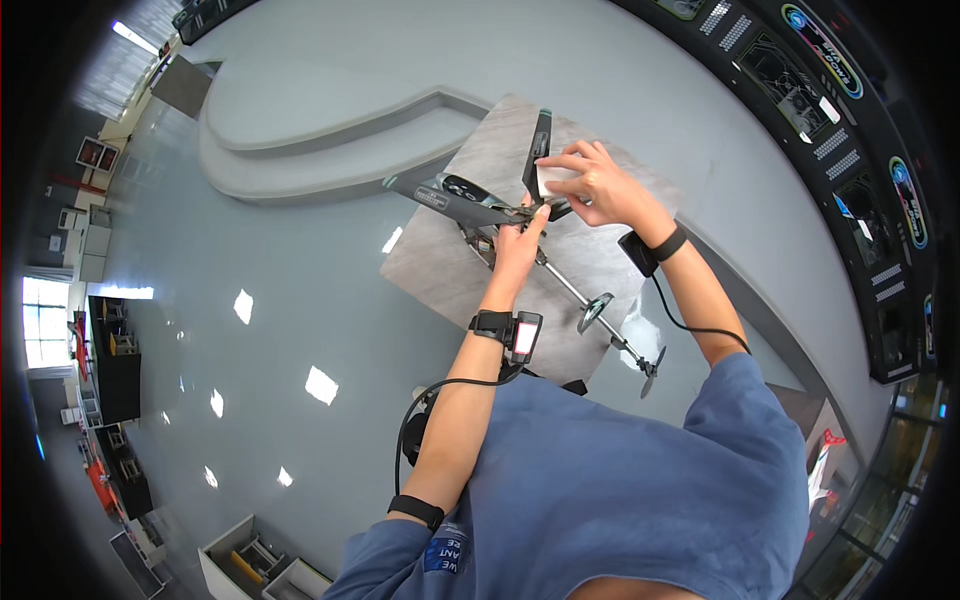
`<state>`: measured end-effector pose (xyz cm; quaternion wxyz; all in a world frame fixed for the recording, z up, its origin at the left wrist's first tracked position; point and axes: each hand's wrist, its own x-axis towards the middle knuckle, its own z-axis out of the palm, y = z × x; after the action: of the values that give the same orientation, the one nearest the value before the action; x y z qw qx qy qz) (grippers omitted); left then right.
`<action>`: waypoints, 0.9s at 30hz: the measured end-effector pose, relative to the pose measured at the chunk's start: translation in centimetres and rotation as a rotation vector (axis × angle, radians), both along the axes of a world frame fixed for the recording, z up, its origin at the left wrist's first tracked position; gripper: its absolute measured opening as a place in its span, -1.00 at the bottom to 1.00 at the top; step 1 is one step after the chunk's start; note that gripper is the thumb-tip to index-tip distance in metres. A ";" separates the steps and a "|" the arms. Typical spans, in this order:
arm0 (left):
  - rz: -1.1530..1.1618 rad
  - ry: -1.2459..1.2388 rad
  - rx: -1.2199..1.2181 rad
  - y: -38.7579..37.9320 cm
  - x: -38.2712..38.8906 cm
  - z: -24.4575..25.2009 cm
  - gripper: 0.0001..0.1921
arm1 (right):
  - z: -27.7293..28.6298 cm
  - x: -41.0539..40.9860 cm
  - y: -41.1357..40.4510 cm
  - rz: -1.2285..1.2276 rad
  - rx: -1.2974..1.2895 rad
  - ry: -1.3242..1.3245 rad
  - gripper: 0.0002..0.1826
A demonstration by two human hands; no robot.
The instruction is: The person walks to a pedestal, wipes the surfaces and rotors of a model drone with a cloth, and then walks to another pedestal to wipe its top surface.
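Observation:
A model helicopter (476,247) stands on a grey wood-grain table (431,262), its dark nose canopy (466,187) pointing up and left in the head view. My left hand (514,253) grips the rotor head, with the thumb on top; the fingers are partly hidden. One dark rotor blade (457,206) reaches left, and another blade (539,139) points away from me. My right hand (606,186) pinches a small white pad or cloth (553,181) against or right beside that far blade; contact is unclear. The tail boom (566,281) runs toward my right side.
The tail fin (595,312) and tail rotor (650,370) stick out past the table's near right edge. Cables (457,382) hang from devices strapped to both wrists. A curved grey platform (300,172) lies beyond the table, and a black display wall (832,142) rises at right.

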<state>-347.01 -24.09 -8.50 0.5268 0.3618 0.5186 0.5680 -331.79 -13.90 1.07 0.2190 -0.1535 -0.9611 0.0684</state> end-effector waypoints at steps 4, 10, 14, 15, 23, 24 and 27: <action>-0.007 0.005 0.048 0.0 -0.6 -0.4 -0.44 | 1.3 -0.8 -0.5 0.025 0.050 -0.062 -0.61; -0.014 0.009 0.013 0.3 -0.1 -0.9 -0.45 | -0.4 -0.9 2.1 -0.016 0.021 -0.079 -0.64; 0.001 -0.012 -0.011 0.3 0.0 -0.7 -0.46 | -3.5 -1.8 6.3 -0.037 -0.208 0.051 -0.63; 0.020 -0.041 0.023 0.2 -0.3 -1.3 -0.38 | -3.5 -2.2 6.1 0.027 -0.278 0.058 -0.59; 0.068 -0.033 0.000 0.0 0.1 -0.2 -0.31 | -4.2 -3.2 6.7 -0.040 -0.390 0.053 -0.64; 0.057 -0.036 0.004 -0.1 0.3 -0.2 -0.31 | -5.0 -2.8 8.2 -0.051 -0.385 0.053 -0.64; 0.020 0.003 -0.030 0.1 0.0 -0.6 -0.45 | -7.0 -2.7 11.3 -0.305 -0.397 -0.168 -0.64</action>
<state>-347.03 -23.95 -9.09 0.5258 0.3493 0.5315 0.5648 -334.53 -2.63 -5.93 0.1116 -0.3416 -0.9095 0.2088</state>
